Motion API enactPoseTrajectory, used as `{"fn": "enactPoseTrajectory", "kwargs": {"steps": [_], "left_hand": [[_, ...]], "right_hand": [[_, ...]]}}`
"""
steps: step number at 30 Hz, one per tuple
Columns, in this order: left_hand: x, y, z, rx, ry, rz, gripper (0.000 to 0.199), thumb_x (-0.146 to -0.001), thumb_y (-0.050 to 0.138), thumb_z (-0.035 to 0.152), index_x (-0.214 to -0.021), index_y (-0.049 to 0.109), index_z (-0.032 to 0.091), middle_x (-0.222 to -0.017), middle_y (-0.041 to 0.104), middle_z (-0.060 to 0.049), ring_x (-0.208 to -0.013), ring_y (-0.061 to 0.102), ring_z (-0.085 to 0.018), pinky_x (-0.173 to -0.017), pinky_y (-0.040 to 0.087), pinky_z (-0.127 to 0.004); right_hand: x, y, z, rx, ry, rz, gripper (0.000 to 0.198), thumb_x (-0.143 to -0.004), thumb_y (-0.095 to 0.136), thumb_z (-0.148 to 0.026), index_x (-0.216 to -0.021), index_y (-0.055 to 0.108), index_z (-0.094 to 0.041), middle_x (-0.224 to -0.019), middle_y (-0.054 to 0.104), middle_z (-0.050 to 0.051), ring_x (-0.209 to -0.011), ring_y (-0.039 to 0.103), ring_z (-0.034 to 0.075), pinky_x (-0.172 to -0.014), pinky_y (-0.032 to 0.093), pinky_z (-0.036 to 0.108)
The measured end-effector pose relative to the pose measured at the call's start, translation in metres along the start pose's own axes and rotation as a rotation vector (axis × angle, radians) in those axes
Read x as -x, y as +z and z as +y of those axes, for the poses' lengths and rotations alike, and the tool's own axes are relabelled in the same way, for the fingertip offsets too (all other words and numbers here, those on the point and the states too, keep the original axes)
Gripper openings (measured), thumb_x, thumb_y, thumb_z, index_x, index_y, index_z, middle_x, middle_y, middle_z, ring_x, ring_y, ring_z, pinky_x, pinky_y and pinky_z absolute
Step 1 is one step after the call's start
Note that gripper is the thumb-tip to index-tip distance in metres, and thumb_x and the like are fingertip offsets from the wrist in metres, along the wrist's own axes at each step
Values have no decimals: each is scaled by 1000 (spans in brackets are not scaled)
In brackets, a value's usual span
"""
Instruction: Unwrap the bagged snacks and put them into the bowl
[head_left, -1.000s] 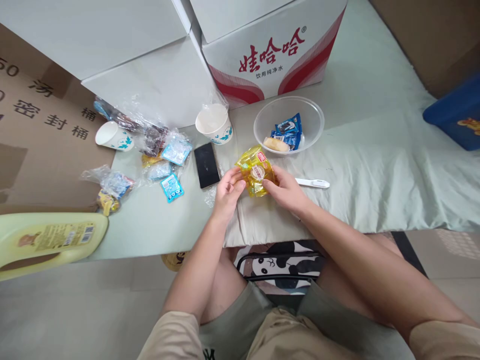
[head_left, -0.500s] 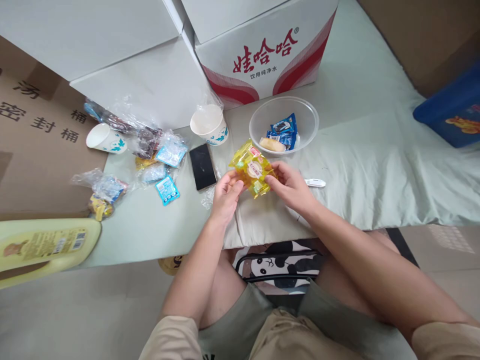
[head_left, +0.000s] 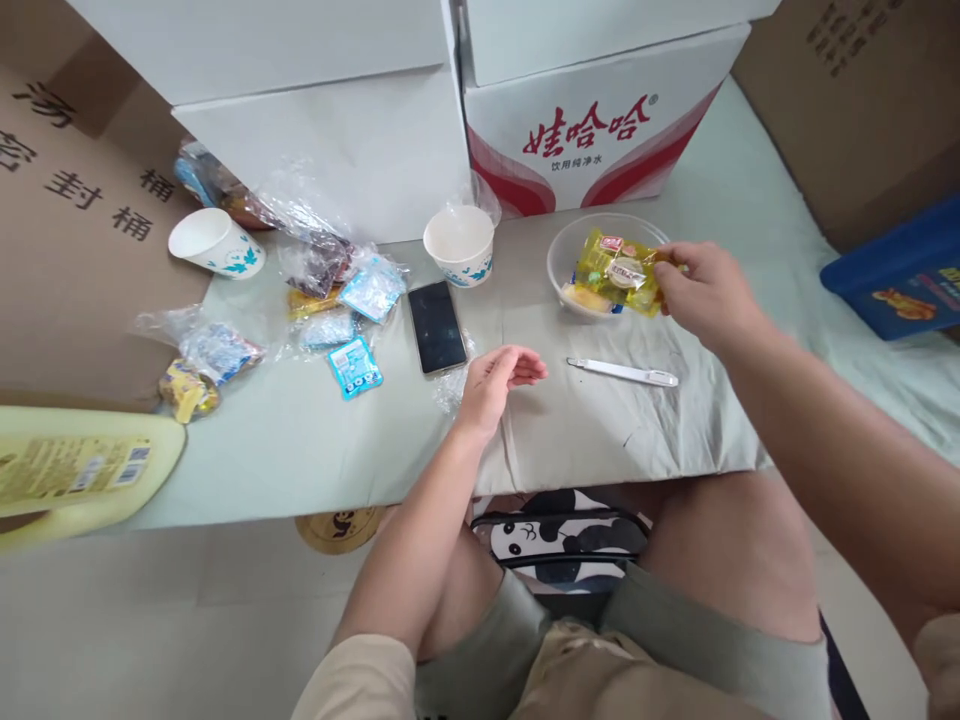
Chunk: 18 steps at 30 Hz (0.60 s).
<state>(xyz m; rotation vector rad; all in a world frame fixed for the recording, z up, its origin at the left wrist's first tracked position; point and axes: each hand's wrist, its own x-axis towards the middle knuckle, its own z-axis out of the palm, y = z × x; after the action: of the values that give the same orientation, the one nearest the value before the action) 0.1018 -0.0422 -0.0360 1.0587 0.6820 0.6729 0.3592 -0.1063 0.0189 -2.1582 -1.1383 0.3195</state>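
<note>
"What's the right hand point(head_left: 709, 292) doing?"

"Its grip pinches 1 end of a yellow snack packet point(head_left: 619, 272), which overlaps the clear plastic bowl point(head_left: 558, 252) in view; I can't tell if they touch."

"The left hand point(head_left: 491, 388)?"

"Grip loose, fingers half-curled, near the smartphone point(head_left: 437, 328). A white utility knife point(head_left: 626, 373) lies on the table point(head_left: 570, 440) between the hands."

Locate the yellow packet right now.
In the head view, the yellow packet is right of centre, pinched in the right hand, partly hiding the clear bowl; the white tool lies lower in the picture.
</note>
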Motion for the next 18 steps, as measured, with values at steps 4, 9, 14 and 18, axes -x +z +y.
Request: {"fn": "enactPoseTrajectory", "kwargs": {"steps": [4,9,14,18], "left_hand": [[0,-2,2,25,-4,-13,43,-81,70,60,-80,73,17,-77,76,-6,-73,74,-18,-70,58,-29],[0,0,2,29,-19,-31,41,-83,69,58,-80,72,17,-75,76,-6,-71,73,-17,-72,58,-30],[0,1,4,45,-23,-37,40,-82,70,57,-78,72,17,-73,75,-6,-69,72,-16,-70,58,-29],[1,1,6,52,-20,-35,41,-81,71,58,-76,72,17,-72,74,-6,-68,72,-16,-69,57,-28]], "right_hand": [[-14,-2,-16,94,141,-58,30,-89,55,-17,-115,69,-14,-97,69,11,-67,50,14,-70,39,35],[-18,2,-22,267,37,-97,17,-80,69,-23,-97,70,-19,-85,71,9,-62,40,13,-66,31,35],[-20,4,-23,363,11,-127,19,-87,59,-23,-95,76,-22,-87,70,12,-64,37,15,-65,29,36],[-22,0,-22,379,-11,-156,29,-92,49,-20,-98,77,-20,-99,72,14,-71,45,17,-68,32,36]]}}
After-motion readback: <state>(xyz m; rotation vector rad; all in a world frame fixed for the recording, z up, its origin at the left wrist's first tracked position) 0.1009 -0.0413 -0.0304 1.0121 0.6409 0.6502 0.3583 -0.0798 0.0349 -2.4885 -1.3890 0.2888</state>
